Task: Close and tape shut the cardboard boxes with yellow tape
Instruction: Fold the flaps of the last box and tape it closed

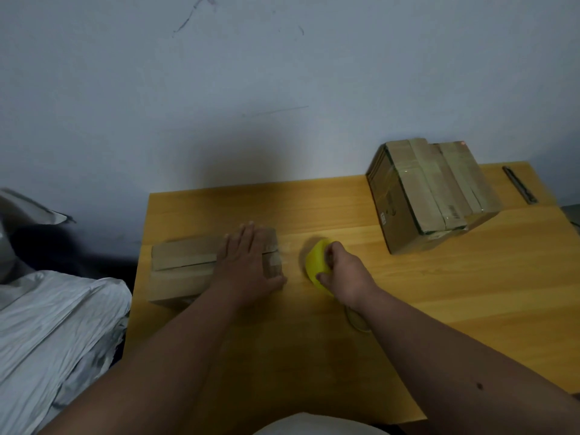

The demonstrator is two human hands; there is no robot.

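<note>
Two cardboard boxes sit on the worktop (408, 309): a flat box (185, 271) at nine o'clock under the flat left hand (248, 265), a taped box (433, 193) at two o'clock, while the right hand (342, 274) grips one yellow tape roll (315, 262) at centre

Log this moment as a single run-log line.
left hand pressing flat on small box | right hand gripping yellow tape roll beside box | flap seam still visible | taped box far right
</note>
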